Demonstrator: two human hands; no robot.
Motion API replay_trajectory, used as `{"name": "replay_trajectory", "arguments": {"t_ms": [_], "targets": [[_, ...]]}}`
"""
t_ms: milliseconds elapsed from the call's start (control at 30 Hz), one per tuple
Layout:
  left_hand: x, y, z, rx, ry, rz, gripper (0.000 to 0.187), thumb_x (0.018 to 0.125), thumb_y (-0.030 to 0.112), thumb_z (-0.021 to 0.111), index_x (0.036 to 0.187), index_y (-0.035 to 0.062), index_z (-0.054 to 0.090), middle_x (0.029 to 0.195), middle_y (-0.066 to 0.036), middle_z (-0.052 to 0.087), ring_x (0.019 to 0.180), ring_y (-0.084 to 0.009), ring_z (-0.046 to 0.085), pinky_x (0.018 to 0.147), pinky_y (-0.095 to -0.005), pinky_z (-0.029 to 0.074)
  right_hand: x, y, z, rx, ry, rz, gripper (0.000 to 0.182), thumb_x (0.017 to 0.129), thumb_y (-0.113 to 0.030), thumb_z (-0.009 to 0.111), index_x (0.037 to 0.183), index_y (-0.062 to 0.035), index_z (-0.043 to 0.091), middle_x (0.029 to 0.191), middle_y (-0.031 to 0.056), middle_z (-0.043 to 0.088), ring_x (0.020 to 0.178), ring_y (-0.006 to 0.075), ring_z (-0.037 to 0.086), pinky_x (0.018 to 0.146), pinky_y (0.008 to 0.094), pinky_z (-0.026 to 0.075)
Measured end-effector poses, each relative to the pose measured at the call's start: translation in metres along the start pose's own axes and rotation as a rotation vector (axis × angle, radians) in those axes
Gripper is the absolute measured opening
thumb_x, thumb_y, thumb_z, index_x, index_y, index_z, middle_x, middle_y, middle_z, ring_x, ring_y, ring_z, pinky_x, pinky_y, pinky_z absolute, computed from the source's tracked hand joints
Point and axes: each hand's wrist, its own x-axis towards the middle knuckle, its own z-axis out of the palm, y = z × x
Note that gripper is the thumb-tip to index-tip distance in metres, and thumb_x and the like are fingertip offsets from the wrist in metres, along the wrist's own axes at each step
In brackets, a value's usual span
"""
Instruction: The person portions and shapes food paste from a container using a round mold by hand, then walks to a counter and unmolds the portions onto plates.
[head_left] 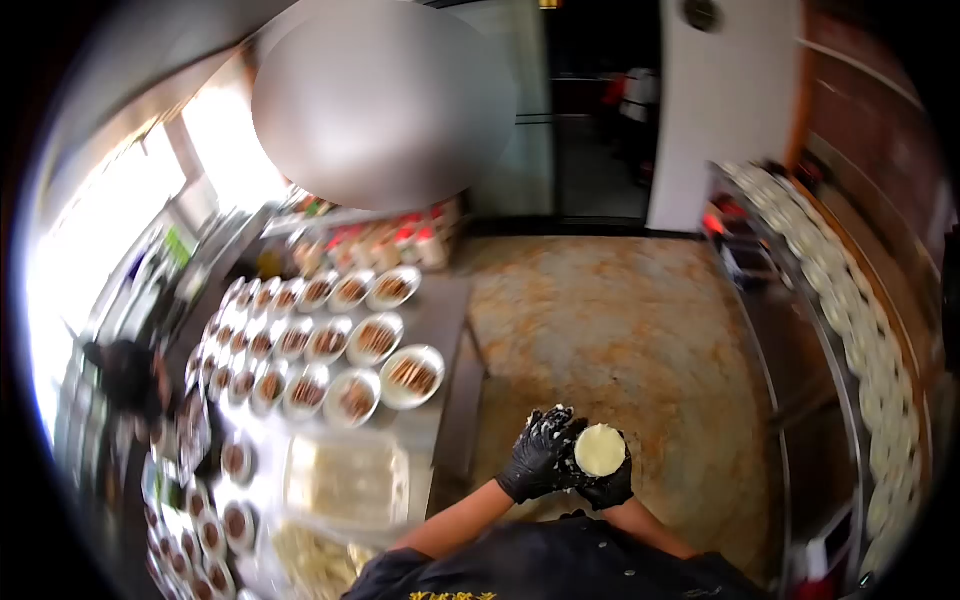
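Note:
Black gloves smeared with white crumbs cover both hands, held close together in front of my body. My right hand (608, 486) is wrapped under and around a round, flat-topped pale yellow piece of food (600, 450). Its top faces up, and the hand hides its lower part. Just to the left, my left hand (545, 452) has its fingers extended beside the food, with white bits thickest near the fingertips.
On the left, a metal table (445, 325) carries rows of white bowls (411, 377) with brown sliced food. A clear plastic tub (345, 480) stands nearer me. Stacked white dishes (850, 335) line the right-hand counter. A person (135, 380) is at far left.

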Motion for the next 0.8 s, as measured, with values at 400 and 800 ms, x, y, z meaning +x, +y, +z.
{"name": "replay_trajectory", "arguments": {"t_ms": [400,800], "targets": [[0.284,-0.004,0.143,0.043,-0.402,0.229,0.095,0.077,0.05,0.078,0.155,0.0138,0.039,0.136,-0.027,0.055,0.116,-0.0405,0.061,0.097,-0.0461,0.051,0.101,-0.245,-0.029,0.069,0.127,-0.144,0.051,0.107,-0.041,0.036,0.142,-0.0077,0.052,0.145,0.0137,0.055,0.133,0.0298,0.052,0.113,0.046,0.041],[0.61,-0.123,0.278,-0.095,-0.641,0.315,0.079,0.078,0.049,0.076,0.144,0.013,0.051,0.133,-0.02,0.054,0.123,-0.0341,0.055,0.101,-0.0437,0.048,0.274,-0.493,-0.002,-0.04,0.167,-0.322,0.075,0.099,-0.058,0.046,0.153,-0.006,0.04,0.153,0.0153,0.047,0.14,0.034,0.045,0.117,0.0537,0.034]]}}
